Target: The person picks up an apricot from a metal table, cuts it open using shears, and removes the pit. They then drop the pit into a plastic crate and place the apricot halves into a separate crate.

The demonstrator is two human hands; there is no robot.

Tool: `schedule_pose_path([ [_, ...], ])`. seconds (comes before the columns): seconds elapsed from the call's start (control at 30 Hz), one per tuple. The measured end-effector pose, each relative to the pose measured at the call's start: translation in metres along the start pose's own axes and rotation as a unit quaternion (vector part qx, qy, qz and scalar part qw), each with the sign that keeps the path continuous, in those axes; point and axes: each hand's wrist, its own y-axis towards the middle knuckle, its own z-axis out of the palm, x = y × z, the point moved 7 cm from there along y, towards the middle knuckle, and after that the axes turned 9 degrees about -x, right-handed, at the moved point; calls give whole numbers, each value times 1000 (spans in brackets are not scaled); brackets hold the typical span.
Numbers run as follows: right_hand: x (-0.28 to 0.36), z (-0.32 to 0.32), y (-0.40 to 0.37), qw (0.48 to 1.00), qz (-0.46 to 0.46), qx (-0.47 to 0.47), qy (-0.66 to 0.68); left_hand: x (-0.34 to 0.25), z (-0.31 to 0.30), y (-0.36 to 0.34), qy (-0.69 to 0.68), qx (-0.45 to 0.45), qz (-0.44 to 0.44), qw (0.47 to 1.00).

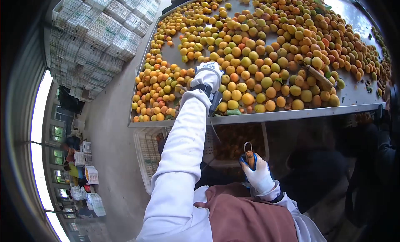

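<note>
My left hand (pixel 208 73), in a white glove with blue print, reaches over the metal table (pixel 291 114) and rests among the apricots (pixel 252 69). Its back faces me, so its fingers are hidden. A dark strap with a small black box (pixel 215 101) sits round that wrist. Low in front of my body, below the table edge, my right hand (pixel 259 175) in a white and blue glove is closed on a small looped metal tool (pixel 248 147) with a brown part at the fingers.
A wooden-handled thing (pixel 318 76) lies on the apricots at the right. Below the table stand a white crate (pixel 146 158) and another crate (pixel 266 144) with fruit in it. Stacked crates (pixel 93 38) rise at the left; people (pixel 75 169) and more crates are farther off.
</note>
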Motion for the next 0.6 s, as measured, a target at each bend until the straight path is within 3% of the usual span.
schedule_pose_path([
  [0.03, -1, -1, 0, 1000, 0, -2, 3, -4, -2, 4, 13, -3, 25, 1000],
  [0.07, 1, -3, -1, 1000, -7, -4, 8, 2, 1, 2, -32, 0, -33, 999],
  [0.27, -5, 1, -2, 999, 4, 10, 31, 22, 8, 17, -75, -22, -103, 992],
  [0.3, -5, 2, -3, 999, 6, 15, 29, 24, -3, 9, -166, -38, -135, 976],
  [0.33, -5, 1, -3, 999, 5, 15, 28, 33, 0, 15, -261, -126, -119, 950],
  [0.43, 2, -5, -2, 999, -25, -25, 35, 23, -20, -33, -446, -228, 37, 865],
  [0.47, 3, -8, -1, 994, -21, -53, 90, 10, -32, -67, -466, -228, 101, 849],
  [0.53, 2, -18, 0, 975, -7, -111, 192, -26, -64, -145, -414, -188, 191, 870],
  [0.57, -5, -19, 0, 965, 40, -104, 237, -35, -60, -173, -445, -155, 227, 852],
  [0.6, -11, -19, 0, 951, 87, -98, 280, -44, -43, -194, -531, -49, 232, 813],
])
